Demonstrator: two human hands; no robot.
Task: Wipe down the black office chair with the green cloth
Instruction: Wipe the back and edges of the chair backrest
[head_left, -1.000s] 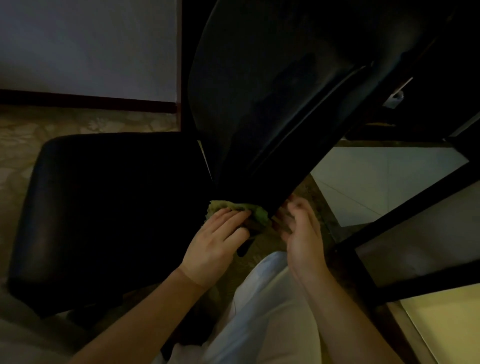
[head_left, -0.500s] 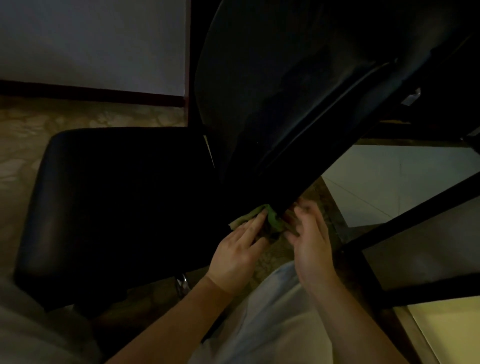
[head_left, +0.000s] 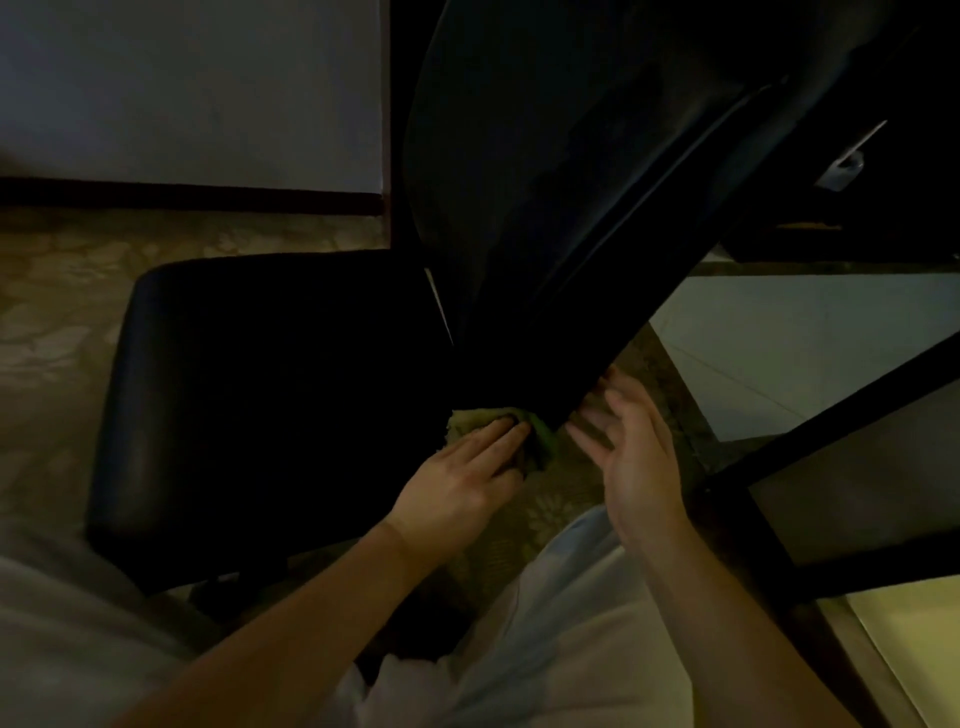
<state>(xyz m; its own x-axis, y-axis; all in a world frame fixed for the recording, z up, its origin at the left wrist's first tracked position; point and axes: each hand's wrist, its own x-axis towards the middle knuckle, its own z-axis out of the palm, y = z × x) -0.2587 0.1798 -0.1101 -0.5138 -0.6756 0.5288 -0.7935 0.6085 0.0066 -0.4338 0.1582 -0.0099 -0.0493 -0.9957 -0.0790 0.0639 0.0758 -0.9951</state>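
The black office chair (head_left: 493, 312) fills the centre and upper right of the frame, its backrest (head_left: 571, 182) slanting down to the seat (head_left: 270, 395) at middle left. At the backrest's lower edge, centre frame, the left hand (head_left: 457, 483) presses the green cloth (head_left: 472, 422) with flat fingers. The right hand (head_left: 636, 457) is spread beside that edge, holding nothing. A good wipe here probably needs firm pressure along the seam, the right hand steadying the backrest. Dim light hides most of the cloth, and whether the blurred right hand touches the chair is unclear.
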